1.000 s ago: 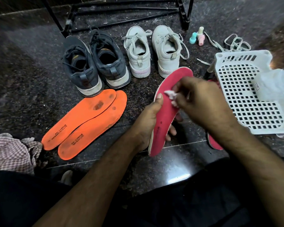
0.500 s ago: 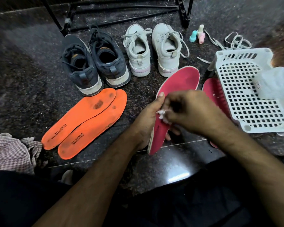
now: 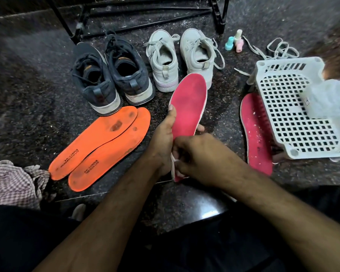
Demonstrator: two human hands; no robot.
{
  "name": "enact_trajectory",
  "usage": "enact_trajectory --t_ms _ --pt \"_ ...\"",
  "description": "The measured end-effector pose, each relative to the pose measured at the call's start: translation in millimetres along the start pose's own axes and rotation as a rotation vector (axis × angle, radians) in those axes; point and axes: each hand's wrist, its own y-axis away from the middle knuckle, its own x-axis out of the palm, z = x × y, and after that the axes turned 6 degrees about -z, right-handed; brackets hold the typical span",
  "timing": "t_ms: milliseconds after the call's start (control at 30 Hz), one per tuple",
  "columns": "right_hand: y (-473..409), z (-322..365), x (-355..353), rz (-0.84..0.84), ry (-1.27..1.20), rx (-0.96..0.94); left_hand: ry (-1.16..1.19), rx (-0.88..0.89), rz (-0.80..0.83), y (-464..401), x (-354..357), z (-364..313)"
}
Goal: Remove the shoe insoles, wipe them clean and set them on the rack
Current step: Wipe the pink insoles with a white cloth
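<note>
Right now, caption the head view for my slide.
Left hand holds a pink insole while the right hand wipes its heel.

Pink insole (image 3: 188, 103) held tilted at centre, toe toward 12; second pink insole (image 3: 257, 134) flat at 3; two orange insoles (image 3: 98, 146) overlapping at 9; black rack (image 3: 145, 18) at 12.

I see a pink insole (image 3: 188, 103) with a white edge; a second pink insole (image 3: 256, 134) flecked white; two orange insoles (image 3: 98, 148) with dark stains and black lettering; dark navy shoes (image 3: 110, 75) with off-white soles; pale grey-white shoes (image 3: 181, 57); a white lattice basket (image 3: 294, 114); a pink-and-white checked cloth (image 3: 12, 183); a black speckled floor (image 3: 28, 95).
</note>
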Motion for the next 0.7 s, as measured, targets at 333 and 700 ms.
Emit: enact_trajectory --t_ms 333,700 --pt "-15 -36 -55 -0.471 0.077 0.163 -0.256 -0.053 0.18 10 15 7" --pt "-4 -4 -13 -0.074 -0.046 0.02 -0.072 -0.016 -0.021 5 10 3"
